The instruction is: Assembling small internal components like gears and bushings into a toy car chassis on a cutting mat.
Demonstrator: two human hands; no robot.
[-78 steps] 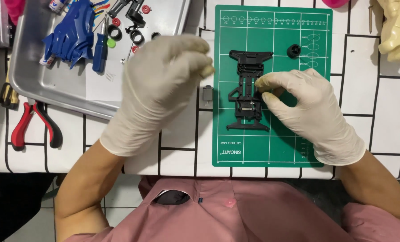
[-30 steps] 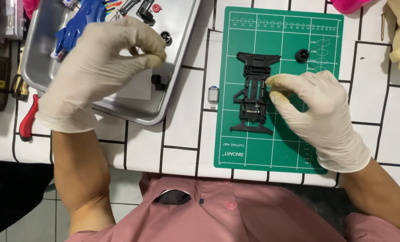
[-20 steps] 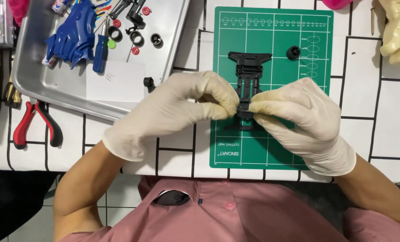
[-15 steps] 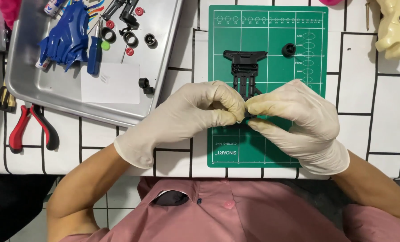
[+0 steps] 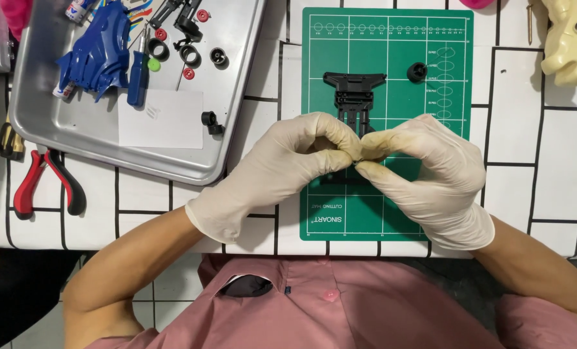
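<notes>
A black plastic chassis frame [image 5: 354,97] lies on a green cutting mat [image 5: 391,52]; only its far end shows above my hands. My left hand [image 5: 288,168] and my right hand [image 5: 424,171], both in pale gloves, meet fingertip to fingertip over the near part of the frame. Their fingers are pinched together at one spot on it. Whatever small part sits between the fingertips is hidden. A small black wheel [image 5: 417,71] rests on the mat to the right of the frame.
A metal tray [image 5: 236,129] at the left holds a blue car body shell [image 5: 94,55], a blue-handled screwdriver [image 5: 137,77], black rings, red bits and a white card. Red-handled pliers [image 5: 43,187] lie beside it. A cream figure [image 5: 569,39] stands at the far right.
My left hand went to the tray, came back to the mat and met my right hand over the chassis frame. The right hand stayed on the frame throughout.
</notes>
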